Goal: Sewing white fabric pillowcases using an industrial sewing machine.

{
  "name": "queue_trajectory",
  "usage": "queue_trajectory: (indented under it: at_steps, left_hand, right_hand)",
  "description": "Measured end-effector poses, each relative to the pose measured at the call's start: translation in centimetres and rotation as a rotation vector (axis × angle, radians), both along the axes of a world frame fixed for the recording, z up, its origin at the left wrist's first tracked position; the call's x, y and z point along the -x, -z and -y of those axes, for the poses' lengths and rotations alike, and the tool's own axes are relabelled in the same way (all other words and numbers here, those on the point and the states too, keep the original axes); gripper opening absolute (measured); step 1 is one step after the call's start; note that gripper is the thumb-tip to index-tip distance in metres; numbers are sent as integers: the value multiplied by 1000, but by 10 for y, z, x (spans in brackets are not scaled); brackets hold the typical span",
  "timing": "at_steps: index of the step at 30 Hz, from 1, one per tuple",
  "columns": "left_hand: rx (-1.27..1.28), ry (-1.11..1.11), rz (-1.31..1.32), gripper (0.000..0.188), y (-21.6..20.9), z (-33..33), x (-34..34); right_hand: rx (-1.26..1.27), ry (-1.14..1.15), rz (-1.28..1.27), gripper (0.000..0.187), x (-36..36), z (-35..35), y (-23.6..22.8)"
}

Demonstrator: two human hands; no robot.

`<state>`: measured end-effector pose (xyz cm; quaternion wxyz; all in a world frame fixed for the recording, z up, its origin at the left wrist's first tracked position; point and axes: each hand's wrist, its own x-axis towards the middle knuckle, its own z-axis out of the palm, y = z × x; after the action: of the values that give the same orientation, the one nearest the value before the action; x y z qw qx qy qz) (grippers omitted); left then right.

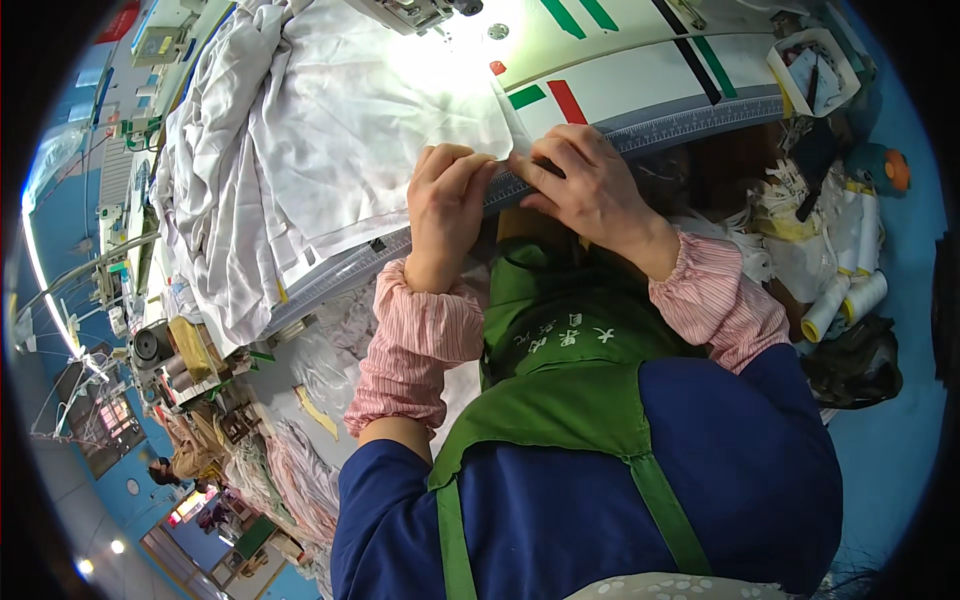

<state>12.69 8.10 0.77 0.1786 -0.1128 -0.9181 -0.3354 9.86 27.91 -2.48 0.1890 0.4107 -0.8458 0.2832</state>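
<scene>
A large white cloth (370,120) spreads over the sewing table, its right part lying flat under the machine's bright lamp. My left hand (447,195) is closed on the near edge of this cloth, close to its right corner. Just to the right, my right hand (592,190) has bent fingers, with its foremost fingertips at the same corner. Both hands are over the table's front edge, only a small gap apart. The sewing machine head (415,12) shows at the top, beyond the cloth. Its needle area is partly lost in the glare.
A grey measuring strip (690,117) follows the table's front edge. Green, red and black tapes mark the white tabletop (630,75). At the far right sits a white box (815,75) of small items, with white thread cones (865,293) lower down. Cloth bundles (295,470) lie at left.
</scene>
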Motion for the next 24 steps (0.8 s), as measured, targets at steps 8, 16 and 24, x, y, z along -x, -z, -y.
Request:
queue_trajectory:
  at_steps: [8, 16, 24]
  left_hand:
    - [242, 114, -253, 17, -4, -15, 12]
    - [211, 154, -134, 14, 2, -13, 11]
    - [270, 319, -128, 29, -4, 4, 16]
  right_hand:
    - [96, -25, 11, 43, 1, 1, 8]
    - [205, -163, 48, 34, 9, -9, -5]
    - [83, -140, 20, 34, 29, 0, -19]
